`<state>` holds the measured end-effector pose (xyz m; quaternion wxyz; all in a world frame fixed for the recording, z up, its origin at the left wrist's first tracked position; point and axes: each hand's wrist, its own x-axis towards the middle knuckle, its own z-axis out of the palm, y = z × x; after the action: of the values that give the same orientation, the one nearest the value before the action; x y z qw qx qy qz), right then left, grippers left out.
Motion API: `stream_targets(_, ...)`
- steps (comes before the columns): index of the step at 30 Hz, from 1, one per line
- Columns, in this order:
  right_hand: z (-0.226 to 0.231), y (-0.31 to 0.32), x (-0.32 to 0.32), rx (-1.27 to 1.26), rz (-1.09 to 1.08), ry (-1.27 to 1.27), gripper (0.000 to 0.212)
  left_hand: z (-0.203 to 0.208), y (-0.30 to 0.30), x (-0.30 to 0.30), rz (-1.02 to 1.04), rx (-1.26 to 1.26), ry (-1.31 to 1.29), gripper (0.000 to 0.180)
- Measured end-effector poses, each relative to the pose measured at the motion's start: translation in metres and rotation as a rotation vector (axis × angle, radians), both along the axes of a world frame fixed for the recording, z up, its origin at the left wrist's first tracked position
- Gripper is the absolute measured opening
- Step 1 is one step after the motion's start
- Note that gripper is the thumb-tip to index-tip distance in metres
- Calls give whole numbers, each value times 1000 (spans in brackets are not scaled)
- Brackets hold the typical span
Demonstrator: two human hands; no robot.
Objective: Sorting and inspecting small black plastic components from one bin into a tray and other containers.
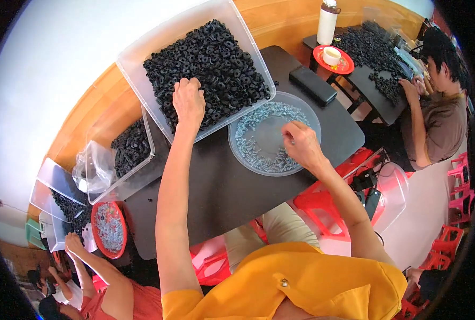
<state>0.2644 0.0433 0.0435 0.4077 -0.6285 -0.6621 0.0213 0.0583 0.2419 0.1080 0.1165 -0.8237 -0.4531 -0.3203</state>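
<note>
My left hand reaches into a clear plastic bin of small black ring-shaped plastic parts. Its fingers are curled among the parts, and the fingertips are hidden. Over the right side of a round clear tray, my right hand is closed in a pinch. Whatever it holds is too small to make out. Small shiny coiled pieces, which look like springs, lie in a ring around the tray, with its bare bottom showing in the middle.
A black oblong case lies on the dark table beyond the tray. To the left stands another clear bin with black parts and a plastic bag. Co-workers sit at both sides; a red basin stands lower left.
</note>
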Motion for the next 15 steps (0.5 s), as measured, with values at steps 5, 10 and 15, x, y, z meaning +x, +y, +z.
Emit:
stream_targets(5, -3, -5, 4, 20, 25, 89, 10, 0, 0, -6, -87, 68, -121, 15)
stream_targets(10, 4, -15, 3, 92, -14, 196, 11, 7, -43, -20, -360, -215, -601, 19)
stream_targets(15, 16, -31, -16, 30, -10, 389, 8, -13, -137, -42, -554, -879, -1259, 20)
